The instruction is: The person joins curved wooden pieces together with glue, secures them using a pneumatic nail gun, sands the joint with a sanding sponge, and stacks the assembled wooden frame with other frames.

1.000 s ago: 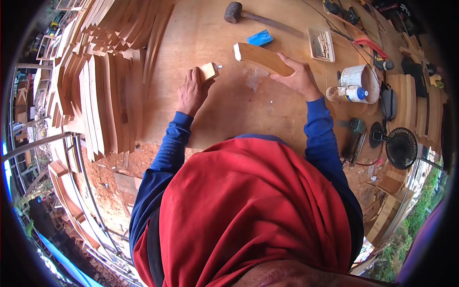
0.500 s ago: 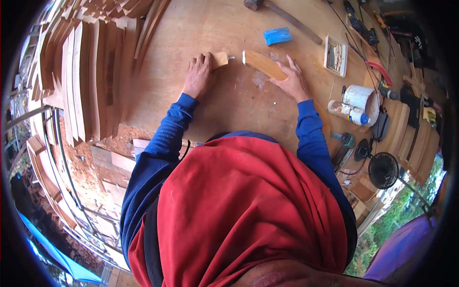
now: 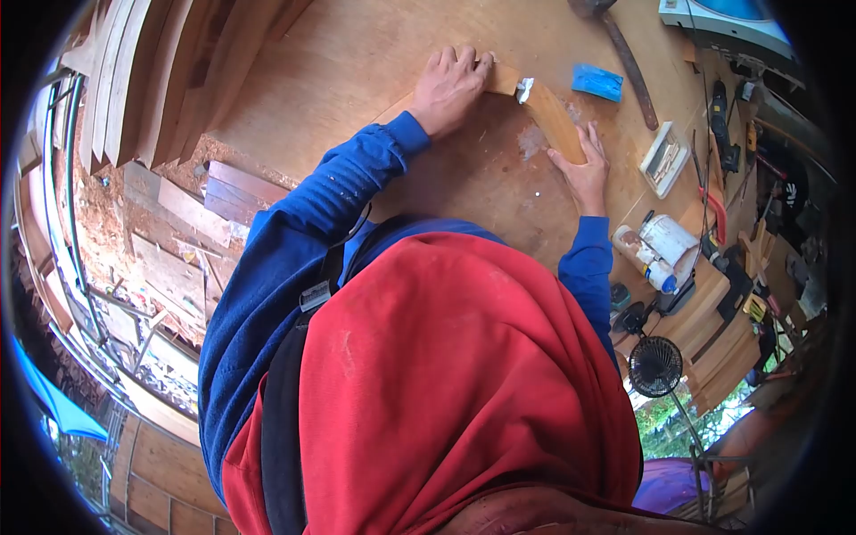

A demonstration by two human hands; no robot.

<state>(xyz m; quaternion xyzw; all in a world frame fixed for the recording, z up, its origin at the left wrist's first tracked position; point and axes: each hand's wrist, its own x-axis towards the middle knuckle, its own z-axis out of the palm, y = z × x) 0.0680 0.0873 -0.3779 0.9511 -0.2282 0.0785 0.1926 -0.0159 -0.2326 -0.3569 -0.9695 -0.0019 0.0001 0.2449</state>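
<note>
My left hand (image 3: 455,85) is closed over a wooden piece (image 3: 505,78), with its fingers wrapped over the far edge. At that piece's right end, white material (image 3: 524,90) lies where it meets or nearly meets a curved wooden piece (image 3: 555,122). My right hand (image 3: 584,169) grips the lower end of the curved piece between thumb and fingers. Both pieces rest on the plywood worktop (image 3: 357,71). A blue block (image 3: 597,82) lies beyond the curved piece.
A mallet (image 3: 629,71) lies at the far right, near a tray of small wooden pegs (image 3: 665,160). Closer are a glue bottle (image 3: 646,259), a white bucket (image 3: 670,241) and a small fan (image 3: 655,366). Curved boards (image 3: 160,80) stand stacked at the left.
The two wooden pieces have come together, their ends now touching or almost so. The view has turned and shifted, so the surroundings appear displaced.
</note>
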